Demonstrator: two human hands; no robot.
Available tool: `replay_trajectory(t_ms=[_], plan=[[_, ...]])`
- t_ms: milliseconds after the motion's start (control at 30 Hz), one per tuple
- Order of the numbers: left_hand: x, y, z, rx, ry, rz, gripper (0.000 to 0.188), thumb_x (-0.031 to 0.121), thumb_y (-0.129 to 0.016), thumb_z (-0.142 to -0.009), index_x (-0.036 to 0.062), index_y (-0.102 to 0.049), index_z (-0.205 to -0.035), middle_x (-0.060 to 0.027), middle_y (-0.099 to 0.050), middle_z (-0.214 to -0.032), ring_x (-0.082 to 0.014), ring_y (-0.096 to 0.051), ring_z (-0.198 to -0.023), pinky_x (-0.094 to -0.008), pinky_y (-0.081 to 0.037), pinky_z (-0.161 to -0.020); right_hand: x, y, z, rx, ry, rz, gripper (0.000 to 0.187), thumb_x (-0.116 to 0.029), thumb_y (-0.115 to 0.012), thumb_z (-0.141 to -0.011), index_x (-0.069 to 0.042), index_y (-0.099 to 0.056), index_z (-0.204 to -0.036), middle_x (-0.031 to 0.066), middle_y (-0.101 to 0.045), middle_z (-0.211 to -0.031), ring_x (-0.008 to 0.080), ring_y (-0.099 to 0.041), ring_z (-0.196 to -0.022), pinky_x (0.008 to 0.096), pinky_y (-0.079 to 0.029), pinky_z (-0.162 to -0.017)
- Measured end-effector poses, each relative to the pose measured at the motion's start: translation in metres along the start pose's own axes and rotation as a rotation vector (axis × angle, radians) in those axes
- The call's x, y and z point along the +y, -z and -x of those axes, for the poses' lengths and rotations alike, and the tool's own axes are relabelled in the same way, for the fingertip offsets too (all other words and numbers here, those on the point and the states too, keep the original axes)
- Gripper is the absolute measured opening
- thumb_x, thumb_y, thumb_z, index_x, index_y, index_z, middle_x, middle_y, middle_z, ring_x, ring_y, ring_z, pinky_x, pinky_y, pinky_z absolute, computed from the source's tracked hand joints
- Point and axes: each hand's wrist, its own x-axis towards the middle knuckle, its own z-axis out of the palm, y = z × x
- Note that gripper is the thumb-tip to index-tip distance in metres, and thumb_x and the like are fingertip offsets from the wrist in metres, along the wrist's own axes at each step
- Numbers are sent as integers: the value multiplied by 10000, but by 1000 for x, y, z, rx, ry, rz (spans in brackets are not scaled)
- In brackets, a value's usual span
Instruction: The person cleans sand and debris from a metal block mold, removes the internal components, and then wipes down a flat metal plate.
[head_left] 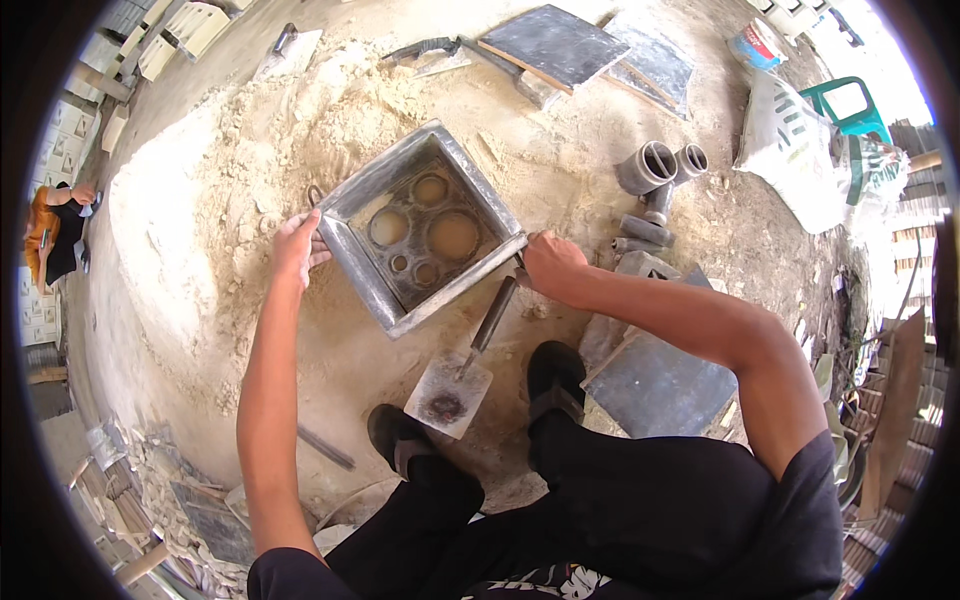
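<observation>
The left hand [298, 248] braces its thumb and fingers at the left corner of a grey metal box [362, 280], held between both hands over sandy ground [335, 380] near a flat trowel [445, 385], while the right hand [553, 266] curls tightly at the opposite corner, seemingly for balance.

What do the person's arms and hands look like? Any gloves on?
No gloves! The left hand and right hand are both bare, with five-fingered human shapes and no watch or bracelet that I can see. Short, plain black fabric sleeves cover the upper arms; the forearms are uncovered.
</observation>
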Motion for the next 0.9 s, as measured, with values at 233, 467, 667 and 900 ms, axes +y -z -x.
replay_trajectory(t_ms=[233, 467, 667, 900], plan=[[-6, 5, -3, -36, -31, 20, 275, 329, -648, -912, 62, -622, -976, -47, -647, -802, -158, -620, -690, -317, -544, -630, 18, -33, -10, 98, -62, -350, 328, -275, -574, -917, 43, -651, -917, 225, -676, -948, 281, -671, -939, 401, -537, -793], [-9, 8, -8, -26, -19, 1, 292, 342, -642, -917, 61, -617, -992, -61, -639, -807, -169, -618, -690, -325, -542, -643, 29, -47, -12, -122, -321, -1615, 295, -263, -471, -1017, 2, -545, -1120, 119, -640, -948, 232, -676, -849, 374, -584, -736], [3, 0, 7, 0, 25, 17, 273, 348, -600, -940, 77, -612, -968, -57, -618, -811, -173, -602, -722, -332, -513, -694, 19, -53, -6, 80, -379, -1591, 278, -235, -415, -1040, 8, -534, -1105, 78, -594, -830, 206, -676, -807, 289, -594, -676], [6, -4, 5, 16, 27, 12, 285, 346, -602, -935, 65, -617, -975, -60, -611, -800, -177, -598, -719, -343, -508, -687, 24, -53, -9, 143, -351, -970, 396, -344, -517, -985, 37, -549, -1087, 186, -635, -888, 349, -657, -891, 405, -541, -774]])
